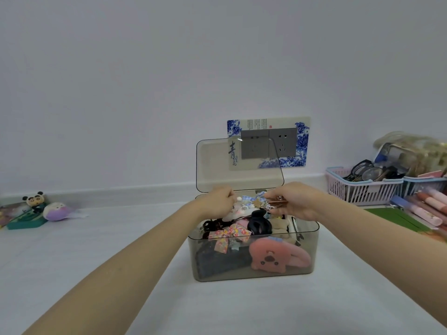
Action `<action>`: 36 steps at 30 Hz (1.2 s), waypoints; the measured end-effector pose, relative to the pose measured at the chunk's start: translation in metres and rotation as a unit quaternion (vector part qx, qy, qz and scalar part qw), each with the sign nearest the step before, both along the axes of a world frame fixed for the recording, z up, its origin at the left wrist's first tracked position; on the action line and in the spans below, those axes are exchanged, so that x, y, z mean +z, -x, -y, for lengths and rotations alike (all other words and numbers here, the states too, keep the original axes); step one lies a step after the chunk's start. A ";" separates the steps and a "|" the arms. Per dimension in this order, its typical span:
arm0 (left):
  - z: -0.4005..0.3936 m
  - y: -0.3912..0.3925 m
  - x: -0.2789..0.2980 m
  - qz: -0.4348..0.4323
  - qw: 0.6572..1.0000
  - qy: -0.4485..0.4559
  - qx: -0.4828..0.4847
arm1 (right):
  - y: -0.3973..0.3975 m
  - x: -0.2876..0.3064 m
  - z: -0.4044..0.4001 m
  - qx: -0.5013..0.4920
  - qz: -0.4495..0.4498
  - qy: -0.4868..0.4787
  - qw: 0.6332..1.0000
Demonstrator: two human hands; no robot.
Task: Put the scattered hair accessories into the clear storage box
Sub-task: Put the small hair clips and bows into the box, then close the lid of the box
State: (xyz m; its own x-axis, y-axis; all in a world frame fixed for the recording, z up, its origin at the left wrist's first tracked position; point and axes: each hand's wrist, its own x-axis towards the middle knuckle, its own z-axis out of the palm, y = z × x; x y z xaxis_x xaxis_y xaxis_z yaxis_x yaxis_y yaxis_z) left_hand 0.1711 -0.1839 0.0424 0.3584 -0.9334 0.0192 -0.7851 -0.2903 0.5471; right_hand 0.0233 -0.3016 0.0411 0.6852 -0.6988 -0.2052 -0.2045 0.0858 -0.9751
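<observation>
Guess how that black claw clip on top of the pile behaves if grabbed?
The black claw clip looks like rigid plastic, so probably stiff and light. Its glossy curves may slip in a pinch. It sits loose on the heap in the box, so a push likely tips it.

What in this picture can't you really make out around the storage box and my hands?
- Head view: fingers of the left hand and right hand curl away, hiding their grip.
- Accessories bunch: too small and tangled to separate.
- Clear storage box rear: blocked by the hands.
- Pink basket contents: blurred.
</observation>
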 end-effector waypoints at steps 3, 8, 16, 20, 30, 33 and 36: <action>0.007 0.000 -0.007 0.029 1.000 0.012 0.003 | -0.001 0.001 0.002 0.031 -0.040 0.039 0.998; 0.017 -0.005 -0.013 0.060 0.997 0.040 -0.001 | -0.005 0.005 0.001 0.095 -0.133 0.155 0.974; 0.014 -0.012 -0.012 0.040 0.998 0.056 -0.007 | -0.012 0.012 -0.003 0.147 -0.288 0.357 0.876; 0.007 -0.016 -0.001 0.046 0.994 0.102 0.012 | -0.008 0.017 -0.007 0.141 -0.304 0.413 0.847; 0.012 -0.047 0.021 -0.128 0.940 0.163 0.270 | -0.017 0.015 0.028 -0.092 -0.128 0.321 0.934; 0.022 -0.059 0.022 -0.307 0.891 0.200 0.268 | -0.027 0.012 0.043 -0.127 -0.054 0.201 0.970; 0.026 -0.068 0.021 -0.357 0.868 0.227 0.259 | -0.033 0.010 0.055 -0.157 -0.004 0.134 0.978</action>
State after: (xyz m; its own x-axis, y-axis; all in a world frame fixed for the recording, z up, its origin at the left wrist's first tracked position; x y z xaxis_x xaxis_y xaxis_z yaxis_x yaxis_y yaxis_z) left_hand 0.2393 -0.2099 0.0632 0.7992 -0.5983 -0.0571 -0.0270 -0.1306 0.9911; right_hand 0.0566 -0.3571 0.0510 0.4280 -0.9037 0.0106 -0.2167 -0.1140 -0.9696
